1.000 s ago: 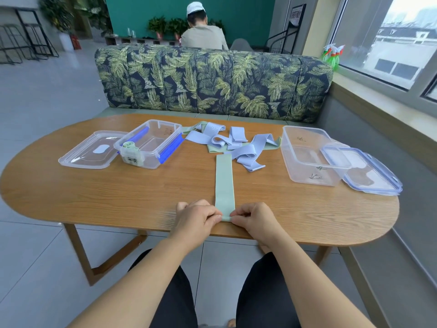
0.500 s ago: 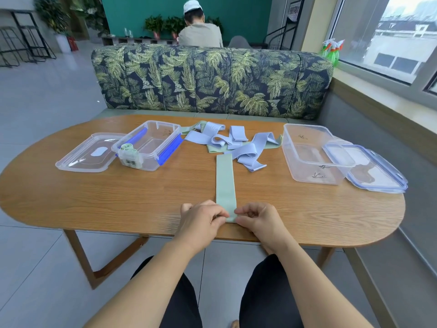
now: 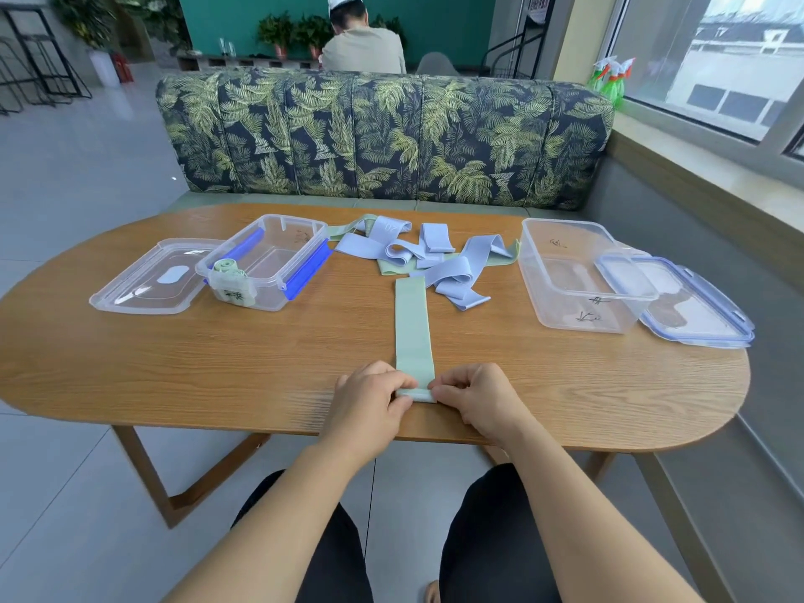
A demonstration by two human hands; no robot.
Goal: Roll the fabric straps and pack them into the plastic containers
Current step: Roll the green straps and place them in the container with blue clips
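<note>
Green strap [image 3: 412, 324] rolled further, near end pinched

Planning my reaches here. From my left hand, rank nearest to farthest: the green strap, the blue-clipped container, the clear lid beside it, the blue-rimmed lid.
1. green strap, pinched by the left hand, centre front.
2. blue-clipped container, back left.
3. clear lid, farther left.
4. blue-rimmed lid, far right.

Leaf-print sofa [image 3: 383, 137] (dark blue) behind wooden table [image 3: 174, 363], window [image 3: 718, 58] right.
</note>
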